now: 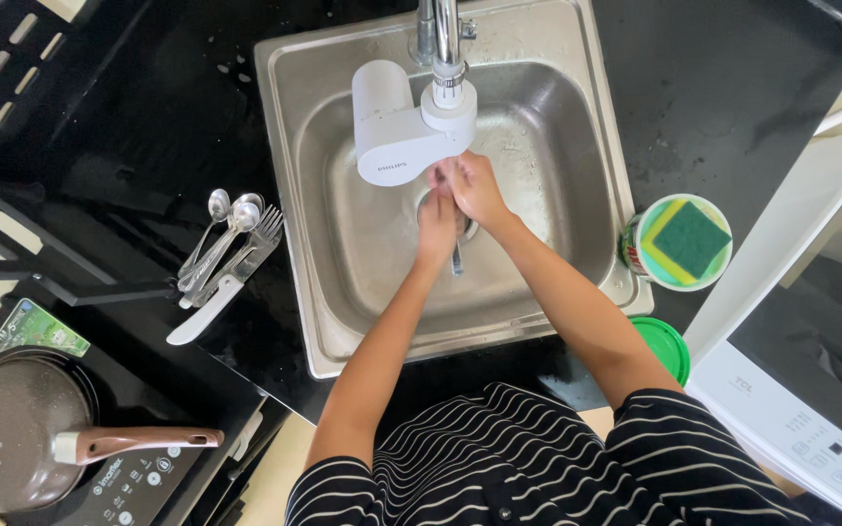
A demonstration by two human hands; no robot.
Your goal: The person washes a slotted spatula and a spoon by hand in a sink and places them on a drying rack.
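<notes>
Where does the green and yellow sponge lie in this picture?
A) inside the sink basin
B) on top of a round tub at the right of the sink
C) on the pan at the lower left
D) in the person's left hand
B: the sponge rests on the open round tub on the black counter, right of the sink, apart from both hands.

black counter point(723, 88) — cutlery point(226, 248), sponge tub point(682, 242), green lid point(668, 346) on it.

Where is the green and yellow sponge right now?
In the head view, the sponge sits in a round white tub on the black counter, just off the sink on the person's right side, above a green lid.
</notes>
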